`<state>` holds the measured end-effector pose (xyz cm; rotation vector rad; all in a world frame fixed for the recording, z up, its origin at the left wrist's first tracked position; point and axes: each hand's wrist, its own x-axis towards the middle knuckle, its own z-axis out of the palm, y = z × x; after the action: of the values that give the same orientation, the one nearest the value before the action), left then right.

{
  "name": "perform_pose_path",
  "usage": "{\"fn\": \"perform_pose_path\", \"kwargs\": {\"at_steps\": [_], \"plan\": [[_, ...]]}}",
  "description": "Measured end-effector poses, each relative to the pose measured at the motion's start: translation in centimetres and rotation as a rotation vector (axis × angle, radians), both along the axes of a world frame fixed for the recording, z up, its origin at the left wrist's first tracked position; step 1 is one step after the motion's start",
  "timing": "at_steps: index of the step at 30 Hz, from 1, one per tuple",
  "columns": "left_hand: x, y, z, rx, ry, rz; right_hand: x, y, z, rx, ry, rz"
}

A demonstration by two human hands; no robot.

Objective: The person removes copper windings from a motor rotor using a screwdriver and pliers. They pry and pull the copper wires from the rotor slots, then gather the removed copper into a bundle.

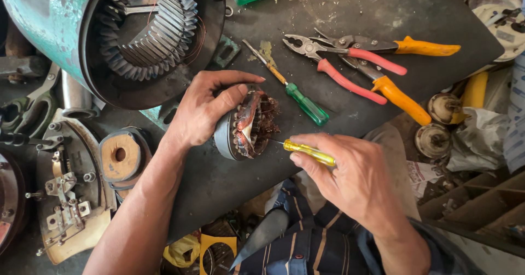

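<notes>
Lowest in the frame, right of centre, the right hand (pixel 350 171) pinches a slim yellow-handled screwdriver (pixel 309 152); its long axis runs left and slightly up, the thin tip apparently touching the copper windings of a small round grey stator (pixel 246 124) at frame centre on the dark tabletop (pixel 383 12); the left hand (pixel 205 108) wraps the stator from the left, fingers curled over its rim, and lies nearer.
</notes>
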<state>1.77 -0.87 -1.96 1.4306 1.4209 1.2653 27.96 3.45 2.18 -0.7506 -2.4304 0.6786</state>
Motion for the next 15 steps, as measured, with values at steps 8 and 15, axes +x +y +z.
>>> {"fn": "perform_pose_path", "kwargs": {"at_steps": [8,15], "plan": [[0.3,-0.1,0.3,0.011,0.046,0.014,-1.6,2.0,2.7,-0.08,-0.234,0.018],[-0.3,0.1,-0.2,0.022,0.049,0.026,-2.2,2.4,2.7,0.008,-0.208,0.032]]}}
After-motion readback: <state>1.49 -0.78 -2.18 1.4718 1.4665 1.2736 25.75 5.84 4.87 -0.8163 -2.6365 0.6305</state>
